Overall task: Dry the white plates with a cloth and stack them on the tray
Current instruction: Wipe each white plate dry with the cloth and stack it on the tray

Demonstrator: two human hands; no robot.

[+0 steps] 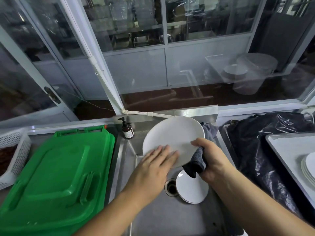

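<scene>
Nearest to the camera, the left hand (157,165) lies flat with straight fingers on the lower edge of a white plate (172,138), pressing it and steadying it. Just to its right, the right hand (207,157) grips a dark grey cloth (196,163) and holds it against the rim of the same plate. The plate is tilted up over the steel sink (153,215), so I judge that it is being dried at this moment.

Below the right hand, at the bottom of the sink next to the drain (171,187), a small pile of plates (191,189) waits; how many I cannot tell. These are probably not dried yet.

Well to the right of the right hand, past a dark plastic bag (265,150), the tray (288,147) carries a stack of plates (308,165), only partly in view. So some of the work looks done, and the plate in hand and the sink pile are left.

Left of the left hand lies a green lid (56,176). Behind the plate stands a pump bottle (127,129).
</scene>
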